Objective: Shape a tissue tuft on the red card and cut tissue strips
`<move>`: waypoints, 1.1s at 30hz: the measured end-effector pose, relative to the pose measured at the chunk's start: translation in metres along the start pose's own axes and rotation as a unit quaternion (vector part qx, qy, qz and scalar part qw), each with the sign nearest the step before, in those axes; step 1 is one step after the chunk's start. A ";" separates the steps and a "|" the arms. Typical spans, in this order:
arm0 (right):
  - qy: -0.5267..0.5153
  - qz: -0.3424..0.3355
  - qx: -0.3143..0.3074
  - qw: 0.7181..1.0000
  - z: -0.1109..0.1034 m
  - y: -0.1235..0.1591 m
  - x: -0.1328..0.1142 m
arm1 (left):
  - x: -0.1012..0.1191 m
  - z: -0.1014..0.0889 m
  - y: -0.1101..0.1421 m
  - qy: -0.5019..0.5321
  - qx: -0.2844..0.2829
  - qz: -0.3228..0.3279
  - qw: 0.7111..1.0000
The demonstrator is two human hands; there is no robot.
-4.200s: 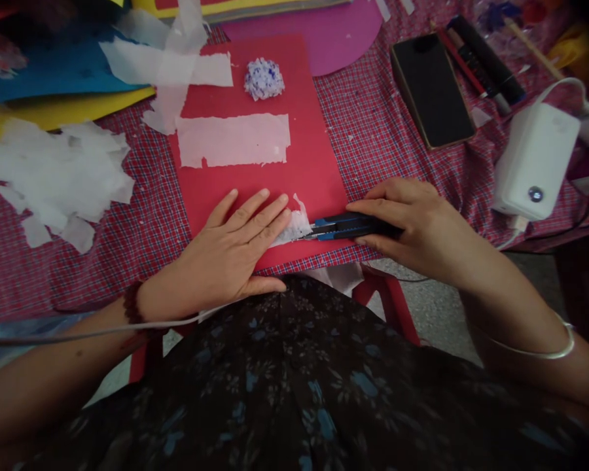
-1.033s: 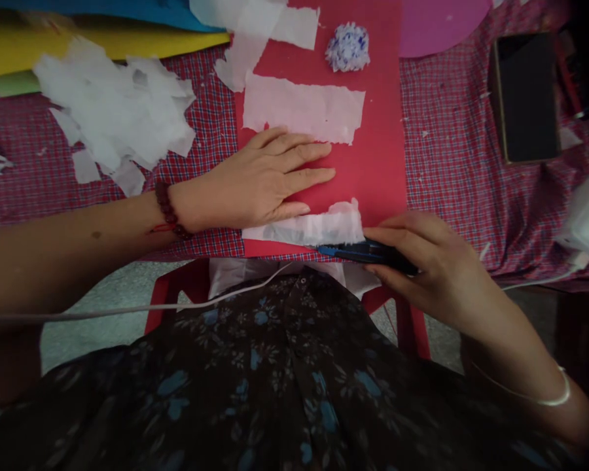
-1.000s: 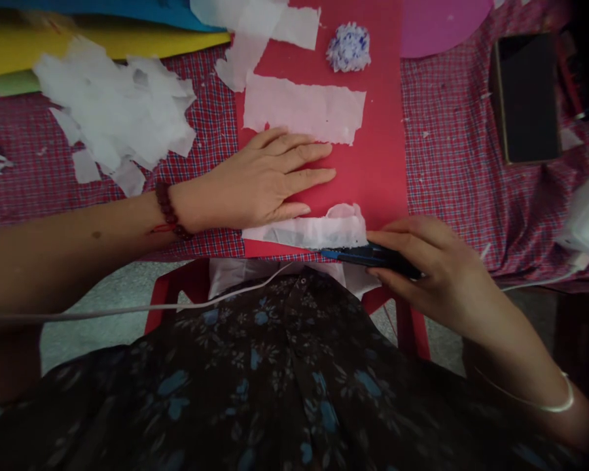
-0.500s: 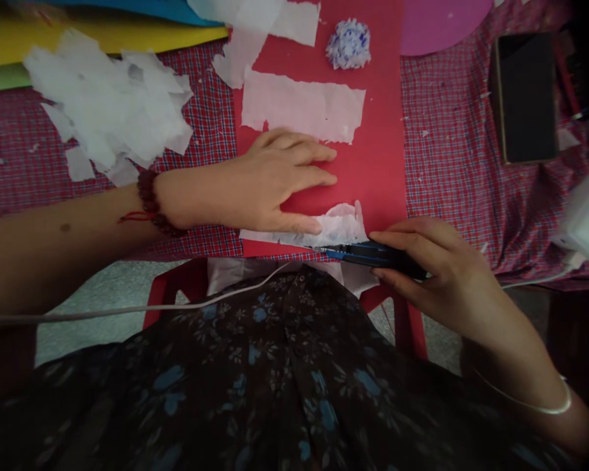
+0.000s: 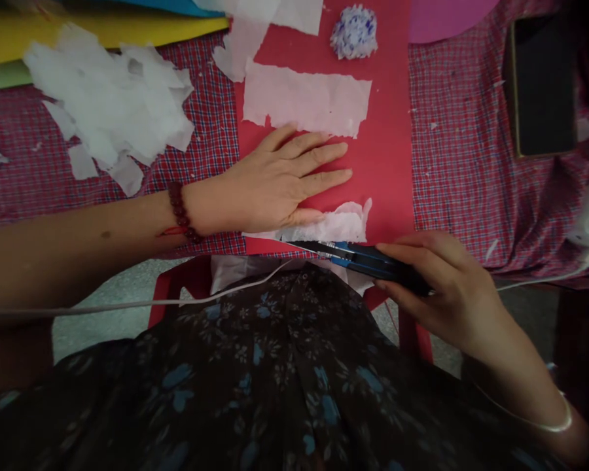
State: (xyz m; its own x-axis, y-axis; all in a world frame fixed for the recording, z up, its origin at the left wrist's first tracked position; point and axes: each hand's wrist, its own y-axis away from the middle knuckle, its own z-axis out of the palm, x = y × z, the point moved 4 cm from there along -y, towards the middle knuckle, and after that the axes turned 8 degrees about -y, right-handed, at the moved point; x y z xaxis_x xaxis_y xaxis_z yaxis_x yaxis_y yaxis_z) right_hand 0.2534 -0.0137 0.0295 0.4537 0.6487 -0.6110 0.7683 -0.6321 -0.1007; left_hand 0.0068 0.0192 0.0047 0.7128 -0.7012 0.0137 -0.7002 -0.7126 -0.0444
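Observation:
My left hand [image 5: 285,176] lies flat with its fingers spread on a red sheet [image 5: 387,163]. Its thumb rests on a white torn paper strip [image 5: 341,226] along the sheet's near edge. In my right hand [image 5: 442,281] is a blue and black utility knife [image 5: 373,261], gripped by its handle and pointing left. The blade reaches along the near edge of the strip, by my left thumb; its tip is partly hidden by the paper. A second white paper strip [image 5: 307,98] lies just beyond my left fingertips.
A heap of torn white paper [image 5: 108,98] is on the checked tablecloth [image 5: 451,111] at left. A crumpled blue-and-white ball [image 5: 354,31] sits on the red sheet. A phone [image 5: 542,85] lies at right. A white cable [image 5: 226,293] crosses near my lap.
My left hand has shifted slightly right and its fingers have spread wider. The knife blade now reaches further left along the paper strip's edge, with more blade showing.

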 end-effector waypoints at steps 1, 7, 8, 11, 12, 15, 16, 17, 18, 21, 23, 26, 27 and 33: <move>0.000 0.004 0.004 1.000 0.000 0.003 0.001 | 0.000 0.000 0.000 -0.001 -0.001 -0.001 1.000; 0.006 0.012 0.014 1.000 -0.001 0.006 0.004 | -0.002 0.001 0.000 0.022 0.002 -0.003 1.000; 0.005 0.010 0.015 1.000 -0.001 0.004 0.004 | -0.002 0.002 0.000 0.028 0.003 -0.003 1.000; 0.005 0.002 0.017 1.000 -0.001 0.000 0.004 | -0.005 0.004 0.000 0.041 0.007 -0.003 0.999; 0.009 -0.001 0.018 1.000 -0.001 -0.002 0.004 | -0.005 0.004 0.000 0.044 0.008 -0.003 0.999; 0.020 -0.010 0.021 1.000 0.001 -0.007 0.003 | -0.006 0.005 0.000 0.049 0.011 0.000 0.999; 0.021 -0.014 0.021 0.999 0.001 -0.009 0.003 | -0.006 0.004 0.000 0.052 0.010 0.000 0.999; 0.019 -0.018 0.021 0.999 0.001 -0.011 0.002 | -0.005 0.004 0.000 0.055 0.008 0.000 0.998; 0.016 -0.023 0.020 0.999 0.002 -0.013 0.001 | -0.005 0.003 0.000 0.060 0.006 -0.002 0.998; 0.011 -0.026 0.017 0.999 0.001 -0.016 0.000 | -0.006 0.002 -0.001 0.077 0.001 -0.009 0.997; 0.013 -0.021 0.013 1.000 -0.001 -0.016 0.001 | -0.008 0.001 -0.001 0.093 0.000 -0.012 0.996; 0.010 -0.005 0.010 1.000 -0.004 -0.012 0.004 | -0.011 0.001 -0.002 0.120 -0.002 -0.012 0.993; 0.008 0.001 0.010 1.000 -0.005 -0.011 0.004 | -0.012 0.000 -0.002 0.130 -0.002 -0.012 0.991; 0.014 -0.009 0.018 1.000 -0.005 -0.013 0.004 | -0.014 0.000 -0.002 0.141 -0.005 -0.010 0.990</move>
State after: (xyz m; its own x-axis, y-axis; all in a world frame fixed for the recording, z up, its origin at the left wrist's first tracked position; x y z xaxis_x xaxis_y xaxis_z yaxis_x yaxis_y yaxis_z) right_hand 0.2478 -0.0009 0.0322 0.4519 0.6714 -0.5873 0.7603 -0.6342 -0.1401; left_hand -0.0019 0.0304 0.0051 0.6877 -0.6645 0.2925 -0.6877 -0.7253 -0.0306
